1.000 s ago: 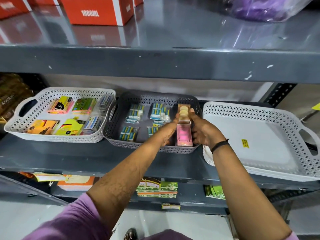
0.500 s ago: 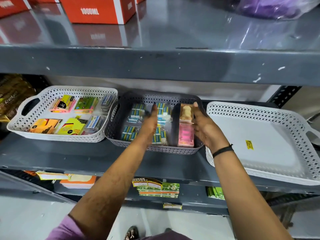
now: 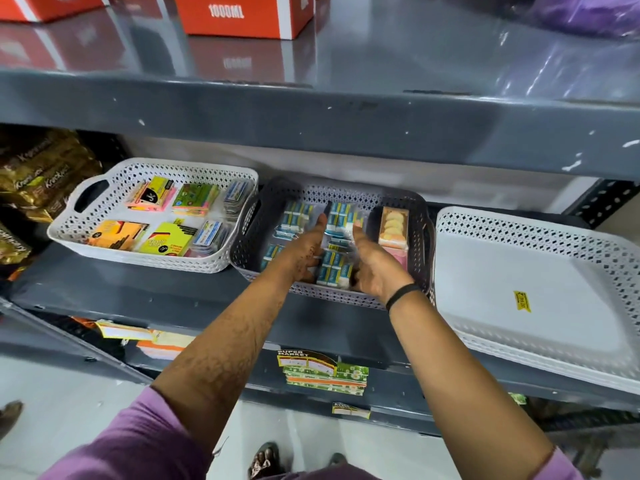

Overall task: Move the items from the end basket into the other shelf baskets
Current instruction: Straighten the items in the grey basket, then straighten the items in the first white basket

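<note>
Three baskets stand on the middle shelf. The white end basket (image 3: 540, 237) on the right holds only a yellow sticker. The grey middle basket (image 3: 349, 194) holds blue-and-white eraser packs (image 3: 334, 270) and a clear box of round pink and cream pieces (image 3: 393, 225) at its right side. My left hand (image 3: 306, 252) and my right hand (image 3: 372, 268) are both inside the grey basket, flat and open on either side of a column of eraser packs, pressing against them. The white left basket (image 3: 104, 237) holds sticky-note pads and small card packs.
A grey shelf (image 3: 311, 129) hangs close above the baskets, carrying red 1000ML boxes (image 3: 242, 13). Gold snack packets (image 3: 38, 171) lie left of the baskets. Green packs (image 3: 325, 374) sit on the lower shelf. Feet show on the floor below.
Both hands left the pink box at the grey basket's right side and shifted left, closing in around the eraser packs in the middle. The view moved closer.
</note>
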`<state>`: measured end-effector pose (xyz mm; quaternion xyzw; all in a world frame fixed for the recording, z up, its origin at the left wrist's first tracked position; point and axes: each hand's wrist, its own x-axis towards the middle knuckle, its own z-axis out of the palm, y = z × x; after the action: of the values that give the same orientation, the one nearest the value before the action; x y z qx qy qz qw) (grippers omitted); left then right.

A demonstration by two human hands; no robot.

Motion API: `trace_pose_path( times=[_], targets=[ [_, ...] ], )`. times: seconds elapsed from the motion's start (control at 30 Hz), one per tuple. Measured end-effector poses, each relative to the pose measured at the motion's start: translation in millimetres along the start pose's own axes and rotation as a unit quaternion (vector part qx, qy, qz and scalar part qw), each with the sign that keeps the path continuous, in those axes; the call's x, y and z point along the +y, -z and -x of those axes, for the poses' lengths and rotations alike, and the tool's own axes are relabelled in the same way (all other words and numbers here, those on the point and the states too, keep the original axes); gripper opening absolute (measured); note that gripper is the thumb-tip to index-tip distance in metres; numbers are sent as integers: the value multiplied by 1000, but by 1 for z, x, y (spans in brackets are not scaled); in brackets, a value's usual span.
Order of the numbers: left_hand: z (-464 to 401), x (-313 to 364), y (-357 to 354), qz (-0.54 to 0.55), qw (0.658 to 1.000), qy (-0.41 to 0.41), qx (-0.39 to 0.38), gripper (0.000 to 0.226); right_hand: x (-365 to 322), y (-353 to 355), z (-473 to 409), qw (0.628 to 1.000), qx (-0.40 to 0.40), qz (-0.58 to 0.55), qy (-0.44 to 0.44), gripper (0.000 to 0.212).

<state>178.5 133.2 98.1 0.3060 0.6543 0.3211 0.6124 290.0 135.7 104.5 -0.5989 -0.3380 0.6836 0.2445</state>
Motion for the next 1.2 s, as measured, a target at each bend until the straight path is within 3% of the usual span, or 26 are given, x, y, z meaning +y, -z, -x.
trace_pose_path(
  times=[0.13, 0.27, 0.33, 0.37, 0.47, 0.53, 0.67, 0.73, 0.93, 1.1, 1.2],
  targets=[
    [3, -1, 1, 45, 998, 10, -40, 87, 0, 6, 3, 997, -15, -81, 2, 62],
    [0, -5, 9, 52, 997, -6, -60, 78, 2, 7, 6, 988, -31, -151, -3, 61],
    [8, 0, 18, 66, 993, 18, -100, 62, 1, 1, 5, 986, -28, -163, 24, 58],
    [10, 3, 26, 73, 991, 17, -110, 69, 0, -3, 3, 986, -19, -158, 45, 57],
    [9, 2, 67, 96, 989, -86, -72, 30, -11, -22, 2, 991, 23, -106, 84, 64],
    [11, 1, 112, 129, 983, -128, -37, 20, -21, -47, 5, 990, 15, -112, 90, 64],
    [15, 2, 204, 134, 975, -162, 78, 31, -40, -111, 13, 981, -78, -155, 91, 47],
    [12, 2, 238, 118, 979, -141, 87, 39, -46, -149, 8, 982, -100, -140, 78, 35],
    [-6, -11, 269, 97, 993, -59, -14, 45, -39, -228, -9, 974, -115, -178, 73, 31],
    [-16, -7, 270, 84, 994, -35, -67, 56, -28, -244, -26, 990, -62, -112, 64, 24],
    [-24, -4, 269, 88, 992, -16, -85, 60, -27, -248, -31, 989, -54, -122, 70, 32]
  ],
)
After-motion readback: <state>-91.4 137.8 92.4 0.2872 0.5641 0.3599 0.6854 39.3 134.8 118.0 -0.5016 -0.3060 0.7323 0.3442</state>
